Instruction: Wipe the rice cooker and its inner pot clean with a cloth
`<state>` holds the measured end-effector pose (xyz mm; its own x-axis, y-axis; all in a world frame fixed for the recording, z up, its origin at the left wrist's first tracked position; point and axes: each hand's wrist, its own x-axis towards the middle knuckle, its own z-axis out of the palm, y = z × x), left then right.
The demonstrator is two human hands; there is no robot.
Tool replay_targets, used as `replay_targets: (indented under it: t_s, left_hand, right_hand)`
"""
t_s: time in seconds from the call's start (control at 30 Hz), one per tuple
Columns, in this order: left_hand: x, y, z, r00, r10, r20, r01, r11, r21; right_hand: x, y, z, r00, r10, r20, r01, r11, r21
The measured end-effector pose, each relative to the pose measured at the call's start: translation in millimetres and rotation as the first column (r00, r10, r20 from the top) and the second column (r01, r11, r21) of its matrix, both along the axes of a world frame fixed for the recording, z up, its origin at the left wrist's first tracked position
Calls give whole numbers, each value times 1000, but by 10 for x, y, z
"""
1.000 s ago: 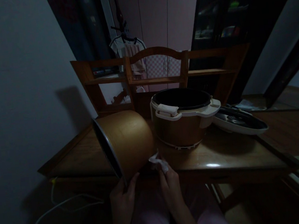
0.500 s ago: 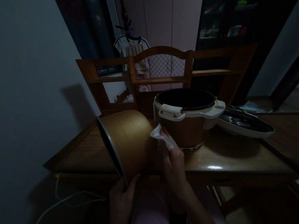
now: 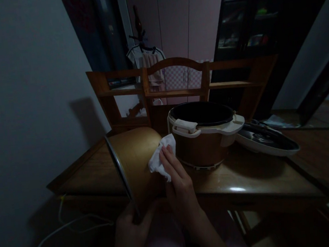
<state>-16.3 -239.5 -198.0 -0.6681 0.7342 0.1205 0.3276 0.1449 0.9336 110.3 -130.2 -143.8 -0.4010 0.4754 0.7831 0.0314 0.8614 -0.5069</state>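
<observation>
A golden inner pot lies tipped on its side at the near edge of a wooden table, its mouth facing left. My left hand grips its metal rim from below. My right hand presses a crumpled white cloth flat against the pot's outer wall. Just right of the pot stands a brown and cream rice cooker body, open and without its inner pot.
The cooker's lid lies at the right on the table. A wooden shelf rack rises at the table's back. A white cable hangs at the lower left beside the wall. Pink cupboards stand behind.
My right hand has moved the cloth up and left, from under the pot's bottom edge onto its side wall. My left hand keeps its grip on the rim.
</observation>
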Motion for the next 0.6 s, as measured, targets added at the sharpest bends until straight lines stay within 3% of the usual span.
replay_targets:
  t_s: [0.13, 0.23, 0.6]
  left_hand:
    - [166, 15, 114, 991, 130, 19, -131, 990, 51]
    - [236, 24, 116, 993, 114, 6, -114, 991, 68]
    - [112, 223, -256, 991, 86, -105, -63, 976, 207]
  right_hand:
    - [50, -30, -33, 1000, -1, -5, 1, 1000, -2]
    - [93, -49, -80, 1000, -13, -15, 13, 1000, -2]
    - [169, -28, -362, 997, -73, -23, 70, 991, -111]
